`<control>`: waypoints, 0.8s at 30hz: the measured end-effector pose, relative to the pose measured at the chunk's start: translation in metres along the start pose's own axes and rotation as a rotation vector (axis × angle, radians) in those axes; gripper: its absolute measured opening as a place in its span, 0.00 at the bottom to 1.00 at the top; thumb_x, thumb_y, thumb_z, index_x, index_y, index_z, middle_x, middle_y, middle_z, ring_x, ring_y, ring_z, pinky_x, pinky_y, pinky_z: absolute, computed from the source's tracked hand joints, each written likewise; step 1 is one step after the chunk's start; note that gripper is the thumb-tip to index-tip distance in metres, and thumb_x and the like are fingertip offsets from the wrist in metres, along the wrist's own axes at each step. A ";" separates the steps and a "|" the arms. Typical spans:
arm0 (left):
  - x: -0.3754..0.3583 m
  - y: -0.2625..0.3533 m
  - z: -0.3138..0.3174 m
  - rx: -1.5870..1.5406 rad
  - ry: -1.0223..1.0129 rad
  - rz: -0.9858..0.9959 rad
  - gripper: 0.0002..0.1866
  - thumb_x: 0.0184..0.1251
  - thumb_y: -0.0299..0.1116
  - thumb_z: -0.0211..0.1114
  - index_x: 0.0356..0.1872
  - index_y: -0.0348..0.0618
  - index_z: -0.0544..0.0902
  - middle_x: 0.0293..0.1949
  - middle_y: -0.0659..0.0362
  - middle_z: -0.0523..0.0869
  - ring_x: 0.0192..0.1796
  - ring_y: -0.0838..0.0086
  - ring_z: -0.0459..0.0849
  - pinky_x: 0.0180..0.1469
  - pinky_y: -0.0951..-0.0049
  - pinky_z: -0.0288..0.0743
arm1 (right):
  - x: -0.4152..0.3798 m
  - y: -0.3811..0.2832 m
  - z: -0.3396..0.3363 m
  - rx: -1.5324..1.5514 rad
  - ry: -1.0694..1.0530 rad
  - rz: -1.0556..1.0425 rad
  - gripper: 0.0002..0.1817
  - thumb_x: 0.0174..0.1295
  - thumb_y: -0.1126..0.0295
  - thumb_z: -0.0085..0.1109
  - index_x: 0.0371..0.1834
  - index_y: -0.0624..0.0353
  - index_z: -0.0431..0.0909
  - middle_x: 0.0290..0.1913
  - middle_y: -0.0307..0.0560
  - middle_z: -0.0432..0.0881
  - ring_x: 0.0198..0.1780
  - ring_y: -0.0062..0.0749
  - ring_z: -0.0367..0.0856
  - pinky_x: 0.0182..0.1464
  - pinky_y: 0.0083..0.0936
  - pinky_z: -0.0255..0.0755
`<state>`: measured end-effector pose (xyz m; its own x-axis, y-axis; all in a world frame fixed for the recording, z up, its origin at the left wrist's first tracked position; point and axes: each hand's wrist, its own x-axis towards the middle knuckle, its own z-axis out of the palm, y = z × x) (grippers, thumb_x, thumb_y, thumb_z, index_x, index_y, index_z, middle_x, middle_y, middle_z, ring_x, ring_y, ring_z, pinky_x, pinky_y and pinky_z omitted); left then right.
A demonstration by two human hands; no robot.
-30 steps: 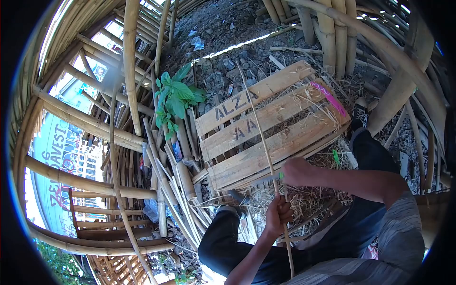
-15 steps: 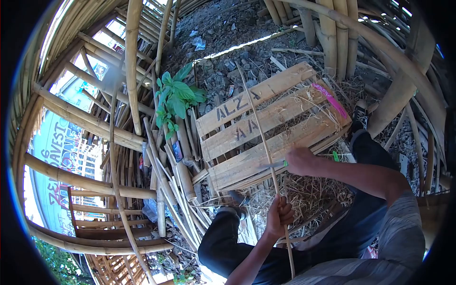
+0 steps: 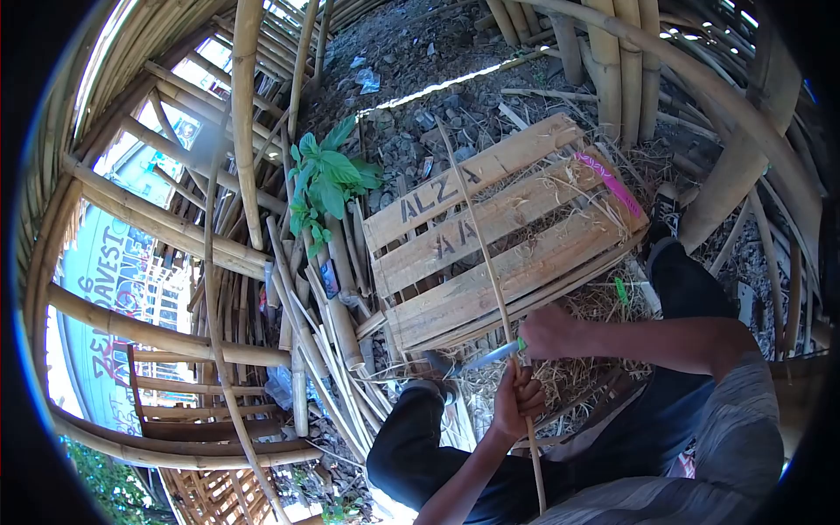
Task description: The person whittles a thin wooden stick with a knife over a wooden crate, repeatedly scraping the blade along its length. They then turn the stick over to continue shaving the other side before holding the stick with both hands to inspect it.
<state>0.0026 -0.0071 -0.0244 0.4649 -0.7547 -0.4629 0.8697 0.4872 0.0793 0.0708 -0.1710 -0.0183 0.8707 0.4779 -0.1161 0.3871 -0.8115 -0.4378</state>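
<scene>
A long thin bamboo strip (image 3: 477, 229) runs from my lap up across a slatted wooden crate (image 3: 490, 267). My left hand (image 3: 518, 401) is wrapped round the strip's lower part. Just above it, my right hand (image 3: 551, 332) is closed on the green handle of a knife (image 3: 492, 357). The knife's blade points left and lies across the strip, close to my left fingers. Dark letters mark the crate's slats, and a pink ribbon (image 3: 619, 188) lies on its right end. Pale shavings are scattered over the crate and the ground beneath my hands.
Split bamboo strips (image 3: 337, 394) lie to the left of my knee. A leafy green plant (image 3: 331, 175) grows beside the crate's left corner. A bamboo-pole frame (image 3: 166, 341) stands at left, and thick poles (image 3: 626, 79) rise at the upper right. Rubble covers the ground behind.
My right hand has moved down along the strip with the knife, from over the crate's front slat to just above my left hand. The left hand and the strip stay nearly still.
</scene>
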 end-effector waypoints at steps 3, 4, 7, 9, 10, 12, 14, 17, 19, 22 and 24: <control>-0.003 -0.004 0.005 0.047 0.082 0.009 0.24 0.70 0.55 0.40 0.17 0.53 0.59 0.11 0.71 0.52 0.12 0.85 0.48 0.12 0.83 0.43 | 0.011 0.027 -0.021 -0.136 0.131 0.039 0.10 0.41 0.65 0.56 0.14 0.60 0.79 0.16 0.55 0.78 0.22 0.43 0.81 0.26 0.37 0.76; -0.002 -0.002 0.006 0.033 0.037 0.009 0.24 0.70 0.55 0.40 0.18 0.53 0.59 0.11 0.71 0.52 0.12 0.85 0.48 0.12 0.83 0.43 | 0.009 0.022 -0.019 -0.073 0.148 0.081 0.09 0.42 0.65 0.56 0.14 0.59 0.79 0.16 0.55 0.78 0.21 0.40 0.81 0.25 0.35 0.76; 0.000 0.001 0.003 0.033 -0.032 0.017 0.23 0.70 0.55 0.39 0.18 0.53 0.59 0.11 0.70 0.52 0.12 0.85 0.47 0.12 0.83 0.43 | -0.002 -0.010 -0.011 -0.102 0.016 -0.083 0.10 0.43 0.65 0.56 0.16 0.59 0.80 0.17 0.54 0.78 0.22 0.42 0.81 0.25 0.35 0.75; -0.002 -0.001 0.004 0.070 0.079 0.026 0.23 0.70 0.54 0.39 0.19 0.54 0.59 0.11 0.71 0.52 0.12 0.85 0.48 0.12 0.84 0.43 | -0.002 -0.013 0.003 -0.129 0.026 -0.136 0.11 0.43 0.64 0.56 0.17 0.60 0.80 0.18 0.55 0.79 0.23 0.44 0.81 0.25 0.35 0.75; -0.001 -0.002 0.004 0.067 0.103 0.027 0.23 0.70 0.54 0.40 0.18 0.53 0.59 0.11 0.71 0.52 0.12 0.86 0.48 0.12 0.84 0.43 | 0.002 -0.007 0.002 -0.077 0.075 -0.056 0.11 0.43 0.64 0.56 0.17 0.60 0.80 0.18 0.55 0.79 0.22 0.45 0.81 0.25 0.36 0.75; -0.001 -0.003 0.010 0.076 0.106 0.026 0.23 0.70 0.54 0.40 0.18 0.53 0.59 0.11 0.71 0.52 0.12 0.86 0.48 0.12 0.84 0.43 | 0.016 0.011 -0.008 -0.083 0.105 0.095 0.11 0.43 0.63 0.56 0.18 0.60 0.80 0.18 0.54 0.79 0.22 0.46 0.81 0.25 0.36 0.75; -0.001 -0.001 0.016 0.080 0.080 0.010 0.23 0.70 0.54 0.40 0.18 0.53 0.59 0.11 0.70 0.51 0.12 0.85 0.48 0.12 0.84 0.43 | 0.013 0.008 -0.010 -0.081 0.132 0.078 0.11 0.43 0.63 0.56 0.17 0.60 0.80 0.17 0.54 0.79 0.22 0.46 0.81 0.25 0.37 0.75; -0.002 -0.002 0.004 0.033 0.000 -0.010 0.23 0.70 0.55 0.40 0.18 0.53 0.59 0.11 0.70 0.51 0.11 0.85 0.48 0.11 0.84 0.43 | 0.004 0.001 -0.010 -0.077 0.111 -0.006 0.11 0.43 0.63 0.56 0.16 0.60 0.80 0.17 0.53 0.79 0.22 0.44 0.81 0.25 0.36 0.75; -0.001 0.000 0.006 0.034 0.008 -0.005 0.23 0.70 0.55 0.39 0.18 0.53 0.58 0.11 0.70 0.51 0.12 0.85 0.48 0.12 0.84 0.43 | -0.003 -0.010 -0.008 -0.154 0.019 -0.145 0.11 0.44 0.63 0.55 0.15 0.59 0.79 0.16 0.53 0.78 0.21 0.42 0.81 0.24 0.35 0.75; -0.005 -0.009 0.012 0.064 0.069 -0.007 0.24 0.70 0.56 0.39 0.18 0.53 0.58 0.11 0.70 0.51 0.12 0.85 0.48 0.12 0.83 0.43 | 0.011 0.026 -0.022 -0.169 0.071 -0.027 0.10 0.44 0.64 0.56 0.16 0.60 0.79 0.17 0.54 0.79 0.21 0.41 0.81 0.24 0.34 0.75; -0.006 -0.011 0.017 0.082 0.059 -0.009 0.24 0.70 0.56 0.39 0.18 0.53 0.58 0.11 0.70 0.51 0.12 0.85 0.48 0.12 0.83 0.43 | 0.016 0.043 -0.033 -0.170 0.161 0.171 0.10 0.44 0.65 0.57 0.16 0.61 0.79 0.18 0.55 0.79 0.23 0.40 0.82 0.24 0.35 0.75</control>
<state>-0.0069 -0.0146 -0.0077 0.4485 -0.7304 -0.5151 0.8856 0.4408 0.1459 0.1116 -0.2090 -0.0096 0.9594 0.2808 -0.0258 0.2642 -0.9269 -0.2665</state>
